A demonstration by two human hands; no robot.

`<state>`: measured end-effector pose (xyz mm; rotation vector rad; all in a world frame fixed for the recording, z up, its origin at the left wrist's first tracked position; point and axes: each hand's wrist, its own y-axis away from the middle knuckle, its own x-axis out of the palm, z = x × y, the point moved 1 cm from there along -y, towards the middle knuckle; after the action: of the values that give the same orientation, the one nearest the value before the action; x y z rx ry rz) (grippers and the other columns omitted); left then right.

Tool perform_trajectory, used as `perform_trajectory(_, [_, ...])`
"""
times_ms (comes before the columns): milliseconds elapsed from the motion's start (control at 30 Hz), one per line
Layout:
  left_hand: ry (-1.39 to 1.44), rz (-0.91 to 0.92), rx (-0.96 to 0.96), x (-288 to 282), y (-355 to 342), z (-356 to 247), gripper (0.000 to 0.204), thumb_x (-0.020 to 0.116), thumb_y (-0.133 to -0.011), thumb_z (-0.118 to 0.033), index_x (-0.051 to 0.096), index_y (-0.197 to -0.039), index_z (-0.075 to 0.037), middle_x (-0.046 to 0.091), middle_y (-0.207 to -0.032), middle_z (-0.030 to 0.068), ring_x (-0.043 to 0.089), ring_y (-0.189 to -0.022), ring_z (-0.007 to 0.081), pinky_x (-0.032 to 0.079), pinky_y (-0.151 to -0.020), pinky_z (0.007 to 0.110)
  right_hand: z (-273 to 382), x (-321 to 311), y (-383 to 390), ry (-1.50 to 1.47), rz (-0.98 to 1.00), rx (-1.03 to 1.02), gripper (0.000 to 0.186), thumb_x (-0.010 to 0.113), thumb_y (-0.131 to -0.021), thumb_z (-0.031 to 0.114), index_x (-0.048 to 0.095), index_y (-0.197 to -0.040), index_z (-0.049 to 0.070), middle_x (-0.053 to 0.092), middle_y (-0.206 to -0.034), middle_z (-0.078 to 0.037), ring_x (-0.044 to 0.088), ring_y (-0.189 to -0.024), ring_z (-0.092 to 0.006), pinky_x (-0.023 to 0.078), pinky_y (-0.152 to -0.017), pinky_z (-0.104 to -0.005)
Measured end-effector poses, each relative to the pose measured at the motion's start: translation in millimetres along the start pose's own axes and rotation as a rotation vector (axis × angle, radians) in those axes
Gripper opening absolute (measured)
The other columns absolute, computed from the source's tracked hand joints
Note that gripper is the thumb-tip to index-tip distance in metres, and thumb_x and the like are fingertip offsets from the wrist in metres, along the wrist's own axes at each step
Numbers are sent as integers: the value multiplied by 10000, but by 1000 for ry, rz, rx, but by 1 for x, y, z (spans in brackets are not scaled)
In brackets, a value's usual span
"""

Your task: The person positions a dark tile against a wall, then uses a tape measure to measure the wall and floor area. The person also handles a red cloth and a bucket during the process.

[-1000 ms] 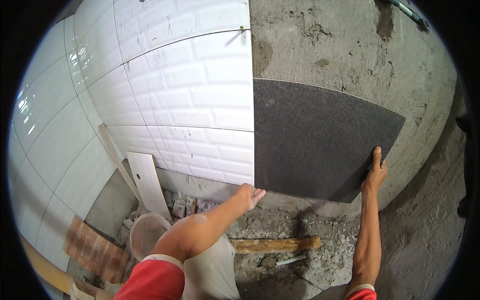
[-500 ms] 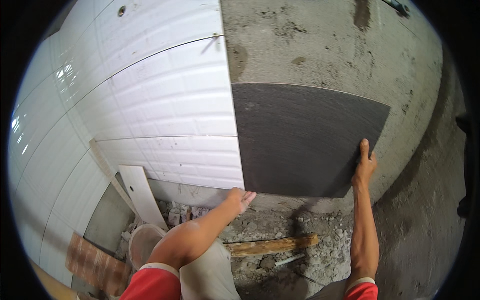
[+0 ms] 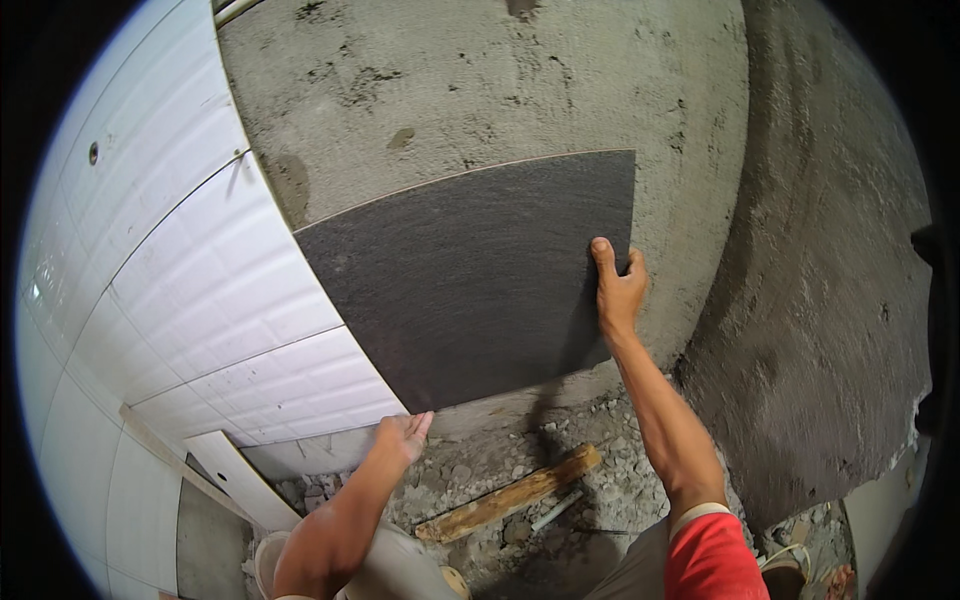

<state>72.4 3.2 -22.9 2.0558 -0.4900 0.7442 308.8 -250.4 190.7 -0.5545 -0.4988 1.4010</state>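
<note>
Half-tiled room under construction: bare cement wall (image 3: 520, 90), rubble floor (image 3: 520, 470).

White wall tiles (image 3: 200, 300); wooden plank (image 3: 510, 495), perhaps.
</note>
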Motion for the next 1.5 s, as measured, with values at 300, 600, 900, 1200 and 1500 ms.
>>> perform_trajectory(300, [-21,-49,6,-9,-10,11,307,303,-970,106,375,-1222,265,508,-1241,299,556,-1183,391,541,-1040,376,-8,12,5,16,-61,-41,946,644,-813,741,464,-1255,-76,522,-1173,-247,510,-1183,-371,390,-1030,-474])
perform_trajectory(600, [-15,9,-31,-18,-21,5,310,302,-976,103,369,-1217,285,498,-1241,309,562,-1166,400,555,-1025,364,-22,17,14,98,-94,-105,971,615,-828,745,465,-1259,-112,409,-1193,-218,420,-1164,-338,356,-1026,-477])
perform_trajectory(900, [-7,-2,0,-21,-24,-5,333,299,-980,104,330,-1251,295,474,-1262,333,567,-1159,420,575,-1005,363,-28,21,25,354,-162,-238,983,610,-817,758,574,-1211,-143,508,-1129,-254,434,-1139,-368,370,-994,-526])
perform_trajectory(1200, [82,-89,11,-35,-14,-14,383,313,-962,128,266,-1307,287,433,-1274,326,541,-1177,412,552,-1044,417,-33,23,31,437,-61,-173,957,620,-781,797,647,-1054,-120,535,-1006,-201,516,-976,-314,442,-867,-459])
perform_trajectory(1500, [60,-34,-12,-45,-9,-18,454,225,-1026,10,197,-1446,178,293,-1489,274,442,-1314,372,516,-1087,418,-23,25,44,304,-79,-102,901,732,-738,734,640,-1026,-114,517,-971,-126,529,-904,-242,462,-828,-381])
